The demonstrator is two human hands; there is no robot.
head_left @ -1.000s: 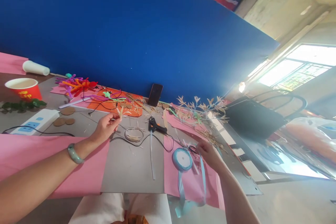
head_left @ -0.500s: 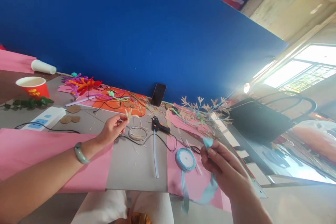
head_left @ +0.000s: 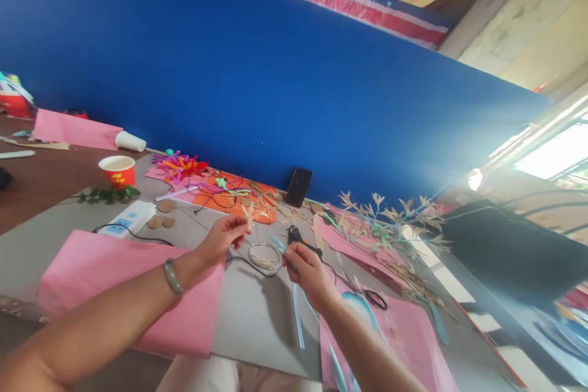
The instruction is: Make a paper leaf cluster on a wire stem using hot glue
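My left hand (head_left: 228,235) is closed in a fingertip pinch on a small dried leaf (head_left: 248,215), raised over the tabletop (head_left: 248,318), and its pale tip stands up clear of my fingers. I expect it to weigh next to nothing and to be brittle, so I would keep hold low down at the base, press lightly and leave the thin points alone, since a hard squeeze could crack them. My right hand (head_left: 307,266) is closed too, thumb against fingers, gripping the blue ribbon (head_left: 276,243) near its end, with a short piece poking out toward the left hand; the two hands are near each other but apart. The ribbon should be light, limp and a little slippery, so a flat pinch just behind the end seems best, leaving enough showing to steer it. More of it hangs below my right forearm, near the ribbon roll (head_left: 359,301), which lies on the pink paper (head_left: 408,337) partly hidden by that arm, and a careless pull might drag the roll along. Between and beyond my hands lie the pale coil (head_left: 263,263) and the glue gun (head_left: 301,237), whose nozzle I would treat as possibly hot
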